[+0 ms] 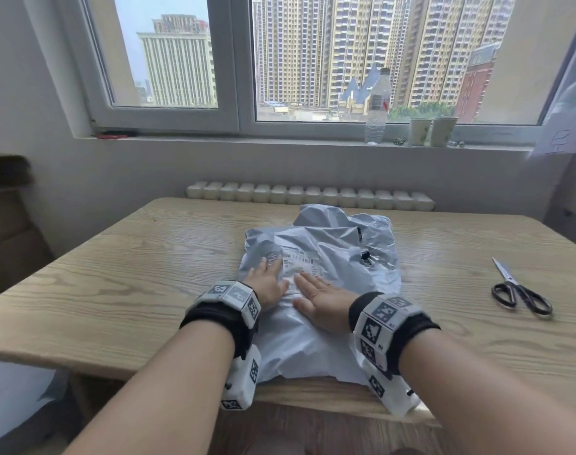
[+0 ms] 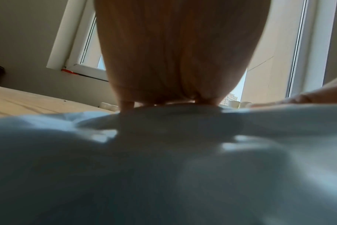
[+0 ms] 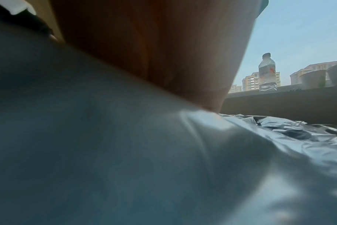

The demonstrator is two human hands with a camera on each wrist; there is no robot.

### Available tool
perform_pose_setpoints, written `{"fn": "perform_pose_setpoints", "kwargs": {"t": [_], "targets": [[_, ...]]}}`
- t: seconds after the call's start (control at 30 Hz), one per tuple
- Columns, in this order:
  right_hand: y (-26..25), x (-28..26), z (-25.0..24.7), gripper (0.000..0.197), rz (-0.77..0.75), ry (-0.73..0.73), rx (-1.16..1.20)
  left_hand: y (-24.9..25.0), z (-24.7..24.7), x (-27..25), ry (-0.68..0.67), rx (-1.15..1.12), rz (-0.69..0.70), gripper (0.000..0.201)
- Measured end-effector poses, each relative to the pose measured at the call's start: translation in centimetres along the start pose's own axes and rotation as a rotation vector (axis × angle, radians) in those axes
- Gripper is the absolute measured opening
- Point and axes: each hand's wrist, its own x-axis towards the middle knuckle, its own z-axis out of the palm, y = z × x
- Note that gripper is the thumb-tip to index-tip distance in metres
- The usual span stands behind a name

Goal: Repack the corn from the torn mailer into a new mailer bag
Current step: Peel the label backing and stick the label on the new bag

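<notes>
At the centre of the head view, a grey mailer bag (image 1: 312, 290) with a white shipping label (image 1: 298, 262) lies on a wooden table (image 1: 115, 274). Both hands rest flat on it, fingers straight, gripping nothing — left hand (image 1: 268, 284) beside the label, right hand (image 1: 322, 298) just below it. Scissors (image 1: 518, 290) lie at the right edge.

A crumpled silver-grey plastic mailer bag (image 1: 316, 290) lies flat on the table's near middle, white shipping label (image 1: 298, 261) facing up (print too small to read); more wrinkled grey plastic (image 1: 345, 224) lies behind it.
</notes>
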Motion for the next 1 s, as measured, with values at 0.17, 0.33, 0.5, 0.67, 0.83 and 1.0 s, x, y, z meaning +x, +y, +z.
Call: {"fn": "perform_pose_setpoints", "kwargs": {"t": [0.17, 0.33, 0.5, 0.67, 0.83, 1.0], "targets": [[0.7, -0.1, -0.8, 0.061, 0.022, 0.066, 0.056, -0.6, -0.6, 0.9, 0.039, -0.027, 0.004, 0.071], [4.2, 0.3, -2.9, 0.053, 0.272, 0.330, 0.208, -1.7, -2.5, 0.8, 0.046, -0.142, -0.257, 0.076], [5.4, 0.8, -2.9, 0.048, 0.464, 0.287, 0.233, -1.4, -3.3, 0.4, 0.040, -0.110, -0.289, 0.059], [6.5, 1.7, -2.2, 0.054, 0.534, 0.314, 0.248, -1.8, -3.2, 0.6, 0.058, -0.296, -0.197, 0.081], [6.9, 0.7, -2.6, 0.018, 0.544, 0.360, 0.313, -1.6, -3.0, 0.6, 0.121, -0.329, -0.078, 0.068], [7.3, 1.4, -2.7, 0.022, 0.557, 0.418, 0.415, -2.3, -3.3, 0.4, 0.176, -0.323, -0.078, 0.047]]}}
